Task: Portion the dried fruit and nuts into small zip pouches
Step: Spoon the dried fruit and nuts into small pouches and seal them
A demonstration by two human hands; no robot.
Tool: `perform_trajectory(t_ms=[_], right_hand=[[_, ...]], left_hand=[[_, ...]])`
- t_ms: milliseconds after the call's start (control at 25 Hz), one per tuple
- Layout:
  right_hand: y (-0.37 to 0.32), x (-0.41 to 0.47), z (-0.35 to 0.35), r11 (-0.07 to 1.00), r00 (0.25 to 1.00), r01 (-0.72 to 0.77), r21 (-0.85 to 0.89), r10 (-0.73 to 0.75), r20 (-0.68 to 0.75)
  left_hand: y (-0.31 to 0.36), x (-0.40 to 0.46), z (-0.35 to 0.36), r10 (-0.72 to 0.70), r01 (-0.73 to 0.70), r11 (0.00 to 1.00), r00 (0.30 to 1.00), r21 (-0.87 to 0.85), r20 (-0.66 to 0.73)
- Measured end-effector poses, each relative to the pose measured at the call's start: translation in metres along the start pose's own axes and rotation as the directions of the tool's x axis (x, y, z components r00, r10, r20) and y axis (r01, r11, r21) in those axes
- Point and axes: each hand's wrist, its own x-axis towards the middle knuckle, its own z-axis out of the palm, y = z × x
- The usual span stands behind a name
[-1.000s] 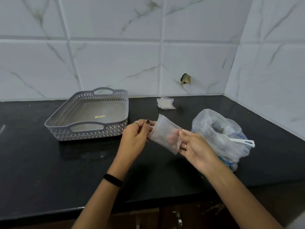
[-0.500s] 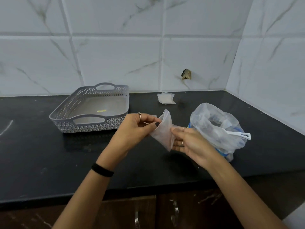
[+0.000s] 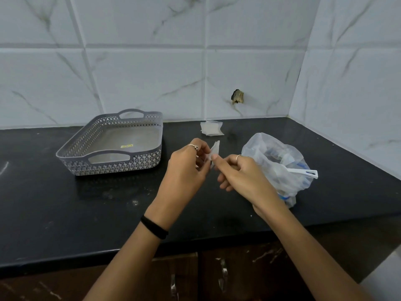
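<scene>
A small clear zip pouch stands edge-on between my two hands above the black counter. My left hand pinches its left side and my right hand pinches its right side with thumb on top. What the pouch holds cannot be made out. To the right lies a crumpled clear plastic bag with a white scoop handle sticking out of it. A stack of flat clear pouches rests near the wall.
A grey perforated basket tray with handles sits at the left, with only a yellow sticker inside. The black counter ends at a front edge over brown cabinet doors. White tiled walls close the back and right.
The pouch has turned from broad-side to edge-on and looks narrower. Both hands have come closer together around it. The view has shifted slightly downward.
</scene>
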Motion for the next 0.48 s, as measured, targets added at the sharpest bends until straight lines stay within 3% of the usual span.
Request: perform_trajectory(t_ms=[240, 480], right_hand=[[0.0087, 0.0088, 0.0015, 0.992, 0.999, 0.039, -0.118, -0.039, -0.002], [0.0103, 0.0063, 0.0033, 0.931, 0.978, 0.083, -0.356, -0.145, -0.152]], left_hand=[[0.0036, -0.0049, 0.0053, -0.012, 0.013, 0.999, 1.000, 0.049, -0.006], [0.0010, -0.0041, 0.0043, -0.048, 0.064, 0.989, 0.991, 0.131, -0.122]])
